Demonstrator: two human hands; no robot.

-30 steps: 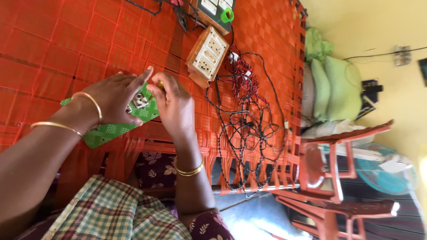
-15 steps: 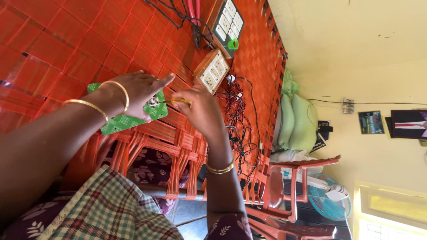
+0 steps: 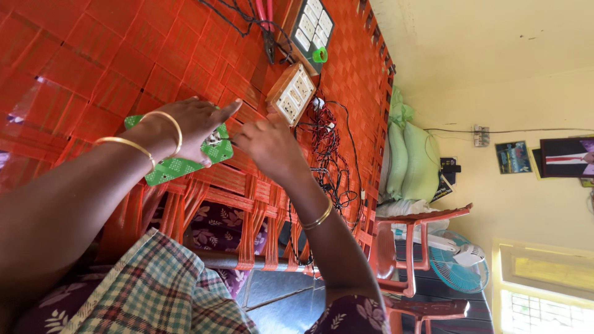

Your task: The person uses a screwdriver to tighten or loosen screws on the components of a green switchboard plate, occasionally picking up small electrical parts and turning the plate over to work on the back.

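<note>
Head view, tilted hard. The left hand (image 3: 189, 127) sits at centre left of the frame, palm down on a green board (image 3: 176, 166) that lies on the orange woven cot (image 3: 74, 68). Its fingers are spread flat across the board, pinning it rather than gripping; the index points toward upper right. The board's long axis runs from lower left up to the right, and its right end peeks out just under the fingertips.

The right hand (image 3: 269, 145) is just right of that end, very near it. Its grip is loosely curled, and whether anything small sits in it cannot be told from here. So the board lies to the left of the right hand, and the left hand is plainly the nearer, being on it.

Above the right hand, a wooden switchboard (image 3: 291, 94); a second switchboard (image 3: 309, 28) at the top edge; tangled wires (image 3: 325, 148) trail off right.
</note>
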